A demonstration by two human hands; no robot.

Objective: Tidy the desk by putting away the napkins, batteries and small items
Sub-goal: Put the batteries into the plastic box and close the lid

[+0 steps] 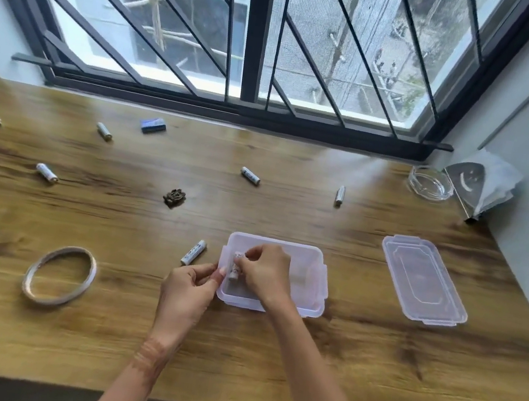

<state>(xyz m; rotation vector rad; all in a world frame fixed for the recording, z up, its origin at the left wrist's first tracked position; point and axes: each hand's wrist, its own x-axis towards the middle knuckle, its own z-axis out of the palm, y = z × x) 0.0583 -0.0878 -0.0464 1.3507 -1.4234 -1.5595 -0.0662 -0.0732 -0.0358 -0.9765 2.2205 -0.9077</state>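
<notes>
Gripping cylindrical battery (235, 266) over translucent box (312, 260)

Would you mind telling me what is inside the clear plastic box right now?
One battery, held by the right hand at the left end of the box. The visible floor looks bare; the part under that hand is covered, so I cannot tell.

Daylit, soft, slightly smeared.

Bright overcast light enters through the black-barred window (258, 36), laying pale glare along the far edge of the brown wood-grain desk (266, 356). Shadows faint. Wide-angle bowing at the borders; left-edge objects and both hands motion-blurred.
</notes>
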